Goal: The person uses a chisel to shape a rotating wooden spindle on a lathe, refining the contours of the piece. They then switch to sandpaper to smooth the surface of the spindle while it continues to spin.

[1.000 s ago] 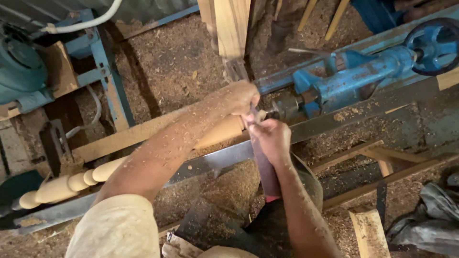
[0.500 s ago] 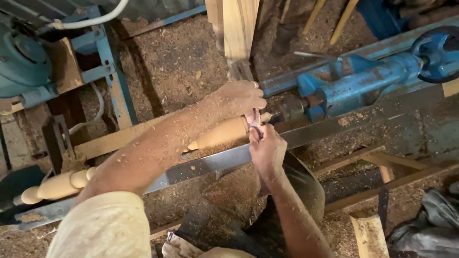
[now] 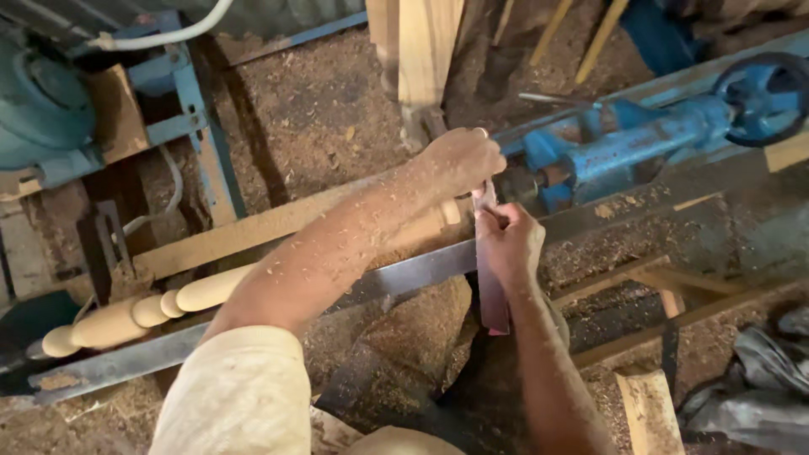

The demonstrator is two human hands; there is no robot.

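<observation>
Beside the blue tailstock [image 3: 624,147], the left hand [image 3: 459,160] closes over the turned spindle [image 3: 202,291]; the right hand [image 3: 508,244] grips a reddish strip [image 3: 490,291].

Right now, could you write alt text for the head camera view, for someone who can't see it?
A person's left hand and right hand press a flat tool against a pale wooden spindle mounted on a blue lathe. Sawdust covers the floor and the forearms; the spindle's far-left end shows rounded beads.
</observation>
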